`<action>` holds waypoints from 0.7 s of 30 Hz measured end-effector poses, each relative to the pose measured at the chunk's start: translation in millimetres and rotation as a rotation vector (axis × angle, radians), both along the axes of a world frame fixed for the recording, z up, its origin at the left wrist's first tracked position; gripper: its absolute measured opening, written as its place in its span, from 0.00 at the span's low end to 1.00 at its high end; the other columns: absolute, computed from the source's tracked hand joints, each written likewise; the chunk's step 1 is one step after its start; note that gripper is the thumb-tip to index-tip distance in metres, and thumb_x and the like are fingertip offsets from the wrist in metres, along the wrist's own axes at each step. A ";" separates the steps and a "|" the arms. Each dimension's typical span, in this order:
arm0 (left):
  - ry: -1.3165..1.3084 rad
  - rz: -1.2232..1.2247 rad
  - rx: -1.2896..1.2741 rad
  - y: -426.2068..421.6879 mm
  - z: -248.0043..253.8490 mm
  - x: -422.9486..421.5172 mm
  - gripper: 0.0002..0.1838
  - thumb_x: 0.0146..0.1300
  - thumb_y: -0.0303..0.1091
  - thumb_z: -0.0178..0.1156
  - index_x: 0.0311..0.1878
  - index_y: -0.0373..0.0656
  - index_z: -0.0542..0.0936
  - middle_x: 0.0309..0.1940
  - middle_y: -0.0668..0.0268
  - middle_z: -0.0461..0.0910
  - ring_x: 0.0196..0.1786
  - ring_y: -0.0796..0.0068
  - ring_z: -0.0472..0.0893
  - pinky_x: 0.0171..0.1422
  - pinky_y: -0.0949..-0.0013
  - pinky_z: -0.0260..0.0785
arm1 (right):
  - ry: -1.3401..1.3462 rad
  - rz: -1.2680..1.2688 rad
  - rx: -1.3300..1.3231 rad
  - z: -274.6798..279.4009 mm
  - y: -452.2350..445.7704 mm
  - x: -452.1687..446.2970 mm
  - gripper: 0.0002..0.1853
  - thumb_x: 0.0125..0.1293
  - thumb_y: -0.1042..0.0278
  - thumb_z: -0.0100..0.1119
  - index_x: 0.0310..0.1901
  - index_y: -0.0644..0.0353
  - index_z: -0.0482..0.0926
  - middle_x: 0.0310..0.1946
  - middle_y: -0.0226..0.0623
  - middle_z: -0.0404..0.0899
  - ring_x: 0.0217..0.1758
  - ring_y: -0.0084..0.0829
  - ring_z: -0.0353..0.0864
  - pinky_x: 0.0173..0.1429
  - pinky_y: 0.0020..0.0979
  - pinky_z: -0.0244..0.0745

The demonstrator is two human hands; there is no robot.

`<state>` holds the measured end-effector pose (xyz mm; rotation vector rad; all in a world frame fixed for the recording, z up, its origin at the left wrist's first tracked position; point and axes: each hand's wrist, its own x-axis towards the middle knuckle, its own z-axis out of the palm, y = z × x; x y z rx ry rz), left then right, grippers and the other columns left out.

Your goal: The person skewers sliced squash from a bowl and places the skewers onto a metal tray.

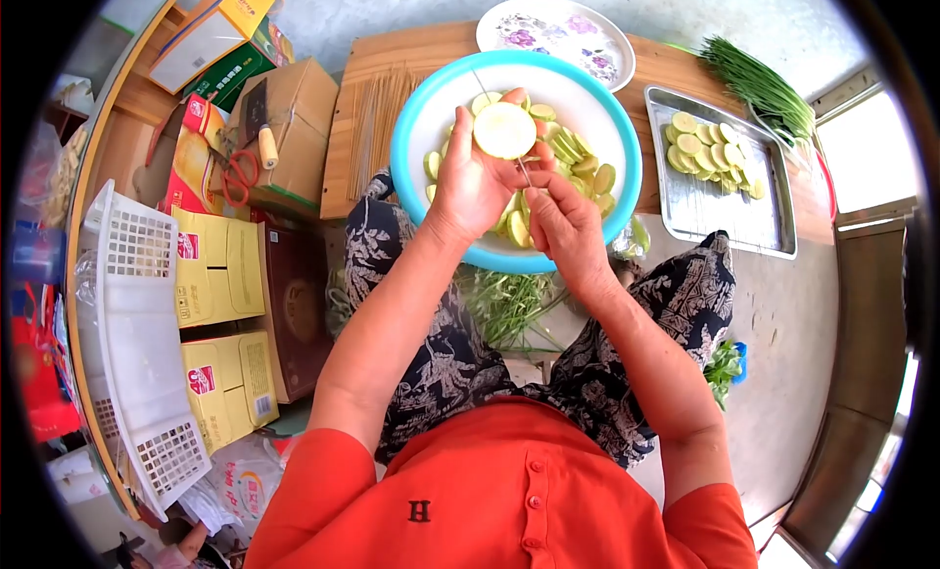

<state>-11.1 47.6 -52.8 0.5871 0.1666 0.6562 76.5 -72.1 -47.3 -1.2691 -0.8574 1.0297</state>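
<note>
My left hand [465,187] is closed around a round, pale zucchini slice [504,130], held face up over the basin. A thin skewer [526,171] runs beneath the slice, its tip showing past the far side. My right hand [568,226] pinches the near end of this skewer, fingers close to the left palm. Below both hands is a white basin with a blue rim [630,163], holding many zucchini slices [573,158]. How far the skewer passes through the slice is hidden.
Bamboo skewers [380,118] lie left of the basin on the wooden table [421,48]. A floral plate [617,55] sits behind. To the right, a metal tray [729,226] carries threaded slices [710,150], near green chives [754,84]. Boxes, scissors [240,177] and a cleaver [257,114] are left.
</note>
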 end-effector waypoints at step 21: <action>0.983 0.283 1.104 29.4 -65.2 21.2 0.10 0.62 0.32 0.59 0.43 0.40 0.84 0.30 0.66 0.84 0.34 0.79 0.82 0.41 0.73 0.73 | 0.126 -0.341 0.141 26.7 -40.2 86.9 0.13 0.73 0.67 0.48 0.50 0.65 0.78 0.15 0.21 0.63 0.17 0.13 0.56 0.21 0.18 0.50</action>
